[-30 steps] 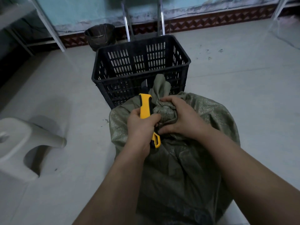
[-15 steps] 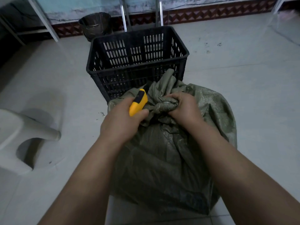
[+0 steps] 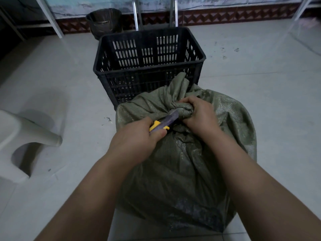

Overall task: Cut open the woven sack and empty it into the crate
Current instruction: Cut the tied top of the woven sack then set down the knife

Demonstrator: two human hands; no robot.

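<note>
A full olive-green woven sack (image 3: pixel 182 167) stands on the floor in front of me, its neck bunched and tied at the top. My right hand (image 3: pixel 199 115) grips the bunched neck. My left hand (image 3: pixel 137 141) holds a yellow utility knife (image 3: pixel 163 123), its blade pointing up and right against the underside of the tied neck. Just behind the sack stands a black slotted plastic crate (image 3: pixel 149 70); what I can see of its inside holds nothing.
A white plastic stool (image 3: pixel 19 143) lies tipped at the left. A dark bucket (image 3: pixel 104 21) stands by the back wall behind the crate, between metal frame legs (image 3: pixel 137 13). Pale tiled floor spreads to the right.
My left hand has turned the knife from upright to lying flat, and its blade now points at the tied neck. My right hand keeps its grip there.
</note>
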